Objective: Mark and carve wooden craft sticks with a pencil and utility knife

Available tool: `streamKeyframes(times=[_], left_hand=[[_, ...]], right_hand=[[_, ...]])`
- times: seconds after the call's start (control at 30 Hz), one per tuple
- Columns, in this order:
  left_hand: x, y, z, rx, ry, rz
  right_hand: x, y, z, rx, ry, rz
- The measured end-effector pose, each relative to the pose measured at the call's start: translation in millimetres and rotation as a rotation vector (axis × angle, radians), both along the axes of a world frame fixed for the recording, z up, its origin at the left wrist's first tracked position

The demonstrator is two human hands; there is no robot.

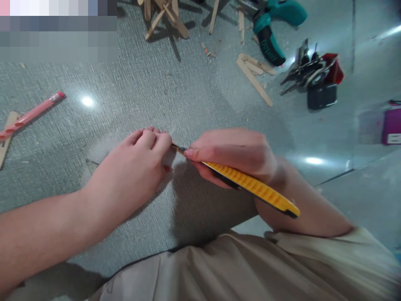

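Note:
My right hand (232, 154) is wrapped round a utility knife (257, 186) with a ribbed yellow and black handle. The front end of the knife points left, towards my other hand. Curled closed over the grey surface, my left hand (138, 159) meets the front of the knife at its fingertips. A thin brownish edge shows between the two hands, but whatever my left fingers grip is hidden beneath them. A small patch of the right hand is smeared by motion.
Wooden craft sticks (255, 81) and a stack of sticks (169, 19) lie at the back. Teal-handled pliers (269, 39), a bunch of keys (313, 71) and a purple item (391, 126) are on the right. A pink pencil (34, 113) crosses a craft stick (8, 140) at left.

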State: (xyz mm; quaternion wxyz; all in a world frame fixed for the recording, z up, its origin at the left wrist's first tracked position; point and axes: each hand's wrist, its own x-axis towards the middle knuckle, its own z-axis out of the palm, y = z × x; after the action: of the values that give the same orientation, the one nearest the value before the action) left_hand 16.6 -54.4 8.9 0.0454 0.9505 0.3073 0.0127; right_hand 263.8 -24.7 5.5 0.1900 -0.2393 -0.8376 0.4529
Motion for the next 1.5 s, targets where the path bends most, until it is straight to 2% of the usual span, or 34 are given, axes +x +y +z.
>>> streamKeyframes(times=[0.27, 0.63, 0.77, 0.83, 0.93, 1.1, 1.23, 1.37, 1.5], left_hand=[[0.7, -1.6, -1.1, 0.057, 0.017, 0.025], [-1.1, -5.9, -9.7, -0.042, -0.056, 0.076], [-0.6, -4.4, -7.9, -0.025, -0.032, 0.040], [-0.4, -3.2, -6.1, 0.019, 0.008, 0.004], [-0.4, -1.3, -4.0, 0.065, 0.042, -0.016], [-1.3, 1.8, -3.1, 0.010, -0.018, -0.035], [-1.4, 3.6, -3.9, -0.069, -0.093, 0.014], [-0.7, 3.9, -4.5, -0.148, -0.130, 0.068], [-0.1, 3.1, -4.2, -0.130, -0.128, 0.087]], right_hand=[[-5.0, -2.8, 2.7, -0.041, 0.087, -0.042], [-4.8, -8.7, 0.7, -0.095, 0.126, -0.082], [-2.3, -10.4, -5.9, -0.088, 0.087, -0.117], [-1.6, -12.4, -9.9, -0.043, 0.065, -0.146], [-1.3, -15.0, -13.2, 0.118, 0.107, -0.180], [-3.0, -13.4, -14.2, 0.418, 0.142, -0.277], [-4.6, -11.8, -20.3, 0.414, 0.081, -0.236], [-2.0, -12.7, -25.5, 0.427, 0.040, -0.252], [0.6, -12.6, -27.7, 0.429, 0.037, -0.206]])
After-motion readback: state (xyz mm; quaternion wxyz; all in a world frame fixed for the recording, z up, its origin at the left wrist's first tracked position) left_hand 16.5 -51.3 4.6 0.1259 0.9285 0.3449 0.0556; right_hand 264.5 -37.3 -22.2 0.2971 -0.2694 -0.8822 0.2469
